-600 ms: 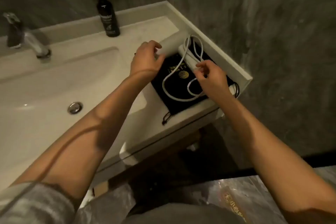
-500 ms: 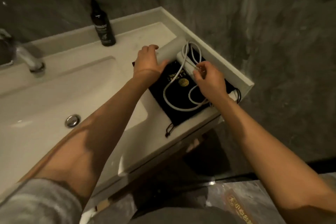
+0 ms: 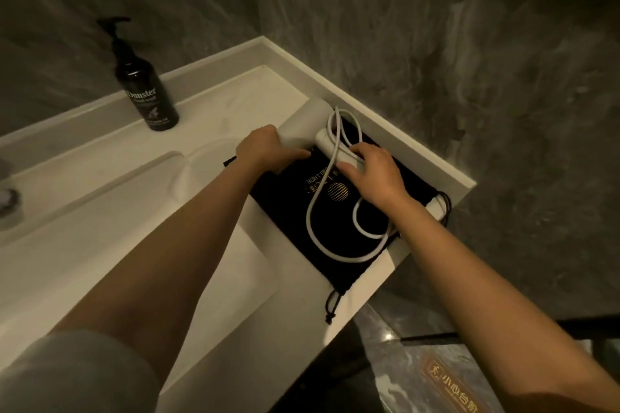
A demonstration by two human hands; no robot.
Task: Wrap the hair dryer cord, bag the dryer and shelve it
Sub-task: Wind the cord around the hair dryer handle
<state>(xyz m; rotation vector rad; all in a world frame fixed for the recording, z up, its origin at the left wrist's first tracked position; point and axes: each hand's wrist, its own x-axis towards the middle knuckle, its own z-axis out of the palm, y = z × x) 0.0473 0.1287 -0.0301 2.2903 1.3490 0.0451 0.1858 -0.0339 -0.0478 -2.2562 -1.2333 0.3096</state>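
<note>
A white hair dryer (image 3: 303, 121) lies on a flat black drawstring bag (image 3: 288, 201) at the right end of the white vanity counter (image 3: 235, 94). My left hand (image 3: 265, 151) grips the dryer's barrel. My right hand (image 3: 372, 174) is closed over the dryer's handle and the cord there. The white cord (image 3: 317, 235) loops twice around the handle, then trails in loose curves across the bag. Its white plug (image 3: 436, 209) lies at the counter's right edge, past my right wrist.
A dark pump bottle (image 3: 146, 90) stands at the back of the counter. The sink basin (image 3: 100, 245) lies to the left, with a tap (image 3: 8, 201) at the left edge. Grey stone walls enclose the back and right. A floor sign (image 3: 453, 386) shows below.
My right hand has come down from pinching the cord and closed over the handle. My left hand has slid lower along the barrel. The camera has drifted right.
</note>
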